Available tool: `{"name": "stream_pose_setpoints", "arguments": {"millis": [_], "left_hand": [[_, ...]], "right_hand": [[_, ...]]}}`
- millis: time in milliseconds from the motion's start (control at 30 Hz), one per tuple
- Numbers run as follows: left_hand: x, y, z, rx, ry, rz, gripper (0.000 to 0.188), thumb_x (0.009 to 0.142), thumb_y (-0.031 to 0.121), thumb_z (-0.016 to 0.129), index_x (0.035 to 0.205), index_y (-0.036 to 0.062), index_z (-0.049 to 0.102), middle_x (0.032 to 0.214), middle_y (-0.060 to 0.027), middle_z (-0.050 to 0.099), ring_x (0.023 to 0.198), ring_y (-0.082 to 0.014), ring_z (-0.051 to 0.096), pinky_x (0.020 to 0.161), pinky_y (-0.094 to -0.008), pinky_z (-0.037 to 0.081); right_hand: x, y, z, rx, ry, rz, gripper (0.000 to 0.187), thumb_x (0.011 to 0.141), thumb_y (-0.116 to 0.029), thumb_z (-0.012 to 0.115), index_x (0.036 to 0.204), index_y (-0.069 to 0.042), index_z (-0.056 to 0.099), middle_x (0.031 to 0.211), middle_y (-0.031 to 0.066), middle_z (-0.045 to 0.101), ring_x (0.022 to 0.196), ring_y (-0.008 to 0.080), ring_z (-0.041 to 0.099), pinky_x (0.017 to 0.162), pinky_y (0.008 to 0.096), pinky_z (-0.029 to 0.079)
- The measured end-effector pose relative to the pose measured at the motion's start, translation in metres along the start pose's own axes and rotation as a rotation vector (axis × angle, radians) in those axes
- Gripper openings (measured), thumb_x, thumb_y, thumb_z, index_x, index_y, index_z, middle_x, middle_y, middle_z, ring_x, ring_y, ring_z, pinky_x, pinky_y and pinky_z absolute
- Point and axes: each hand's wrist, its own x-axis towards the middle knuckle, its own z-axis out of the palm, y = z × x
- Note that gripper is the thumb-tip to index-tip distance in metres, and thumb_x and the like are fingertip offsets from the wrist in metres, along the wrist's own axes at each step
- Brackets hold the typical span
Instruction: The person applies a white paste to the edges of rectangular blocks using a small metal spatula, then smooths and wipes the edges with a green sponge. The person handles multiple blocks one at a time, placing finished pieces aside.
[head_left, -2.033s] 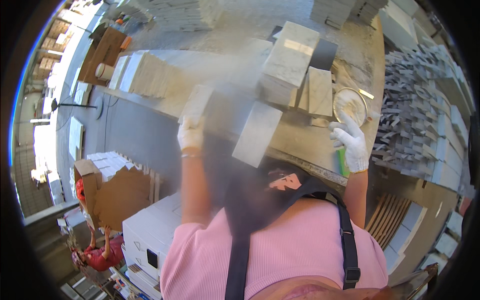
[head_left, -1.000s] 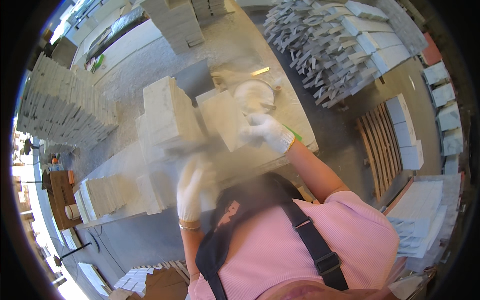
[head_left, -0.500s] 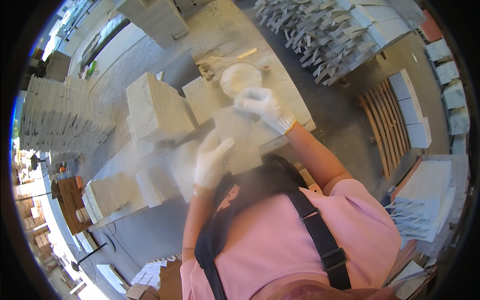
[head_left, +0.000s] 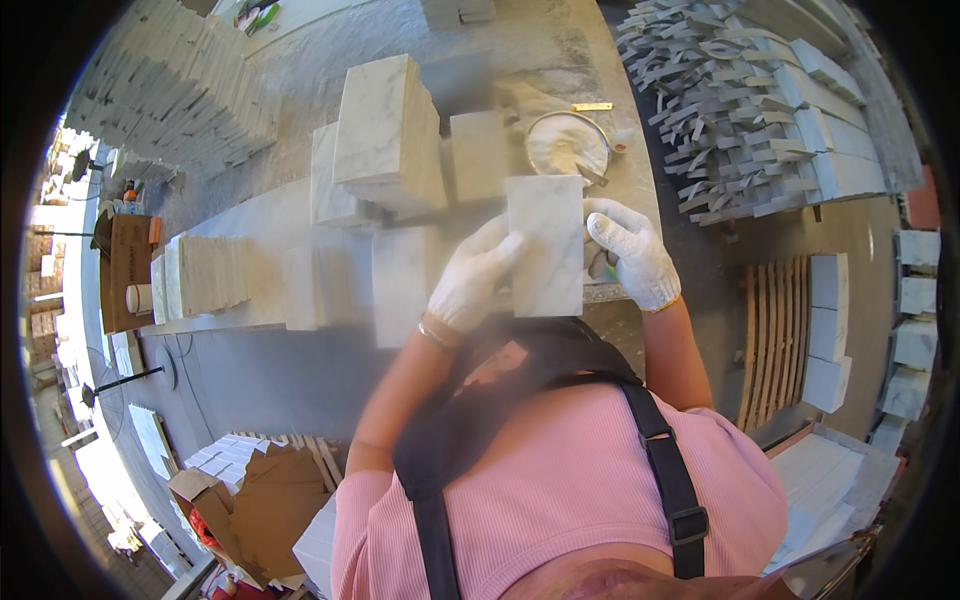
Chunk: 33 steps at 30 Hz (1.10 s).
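Note:
Both my hands wear white knit gloves. A rectangular white-grey marble tile (head_left: 546,247) is held up in front of my chest, its broad face toward me. My left hand (head_left: 472,278) grips its left edge, the thumb on the face. My right hand (head_left: 634,252) is closed at the right edge, with some fingertips hidden behind the tile. Just beyond is a round basin (head_left: 530,150) of white powder or paste, a small tool (head_left: 592,178) resting at its near rim. A stack of marble tiles (head_left: 375,130) stands to the left, beside a single upright tile (head_left: 478,155).
More tiles (head_left: 210,275) line the table's near left edge. A tall pile of slabs (head_left: 170,90) rises at far left. Right of the table are stacked strips (head_left: 720,110) and a wooden pallet (head_left: 775,335). Cardboard boxes (head_left: 270,510) sit at lower left. A yellow stick (head_left: 592,106) lies past the basin.
My right hand has come back from the basin's near rim to the tile's right edge. The tile has turned from tilted to nearly straight. The whole view has shifted.

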Motion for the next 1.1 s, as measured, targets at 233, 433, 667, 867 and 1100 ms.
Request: {"name": "stream_pose_setpoints", "arguments": {"millis": [233, 433, 667, 867, 1100], "left_hand": [[0.007, -0.01, -0.008, 0.012, -0.018, 0.015, 0.047, 0.109, 0.035, 0.053, 0.139, -0.0009, 0.06, 0.126, -0.0041, 0.066, 0.112, -0.0136, 0.06, 0.098, -0.0301, 0.049], [0.017, -0.021, -0.014, -0.105, 0.015, 0.008, 0.051, 0.111, 0.041, 0.045, 0.137, -0.0003, 0.06, 0.127, -0.0087, 0.067, 0.115, -0.0207, 0.063, 0.102, -0.0364, 0.05], [0.03, -0.033, -0.029, -0.173, -0.019, 0.07, 0.045, 0.108, 0.035, 0.054, 0.138, 0.001, 0.056, 0.133, -0.0087, 0.064, 0.121, -0.0213, 0.062, 0.106, -0.0387, 0.049], [0.029, -0.028, -0.026, -0.219, 0.06, 0.074, 0.045, 0.111, 0.031, 0.047, 0.136, -0.005, 0.055, 0.13, -0.0082, 0.063, 0.118, -0.0174, 0.061, 0.105, -0.0344, 0.047], [0.026, -0.014, -0.025, -0.337, 0.035, 0.087, 0.047, 0.108, 0.037, 0.054, 0.14, 0.0023, 0.056, 0.137, -0.0085, 0.063, 0.126, -0.0228, 0.06, 0.109, -0.0419, 0.048]], "right_hand": [[-0.005, -0.015, 0.003, -0.024, -0.026, -0.009, 0.037, 0.1, -0.025, 0.062, 0.125, 0.001, 0.066, 0.089, 0.0037, 0.071, 0.068, 0.0087, 0.063, 0.057, 0.0228, 0.046], [-0.001, -0.013, 0.002, 0.024, -0.002, 0.068, 0.03, 0.099, -0.018, 0.066, 0.121, 0.002, 0.07, 0.109, 0.0052, 0.073, 0.098, 0.0115, 0.066, 0.088, 0.0274, 0.052], [0.005, -0.011, 0.008, 0.012, -0.004, -0.004, 0.037, 0.1, -0.024, 0.064, 0.127, 0.002, 0.066, 0.089, 0.0029, 0.07, 0.067, 0.0086, 0.062, 0.058, 0.0227, 0.045], [0.002, -0.008, 0.014, -0.046, -0.021, 0.015, 0.041, 0.098, -0.021, 0.064, 0.132, 0.003, 0.064, 0.096, 0.0042, 0.071, 0.074, 0.009, 0.063, 0.062, 0.0229, 0.046], [-0.01, -0.005, 0.012, -0.025, -0.154, 0.113, 0.051, 0.09, -0.018, 0.072, 0.135, 0.004, 0.061, 0.112, 0.0067, 0.072, 0.087, 0.0109, 0.066, 0.071, 0.0243, 0.053]]}}
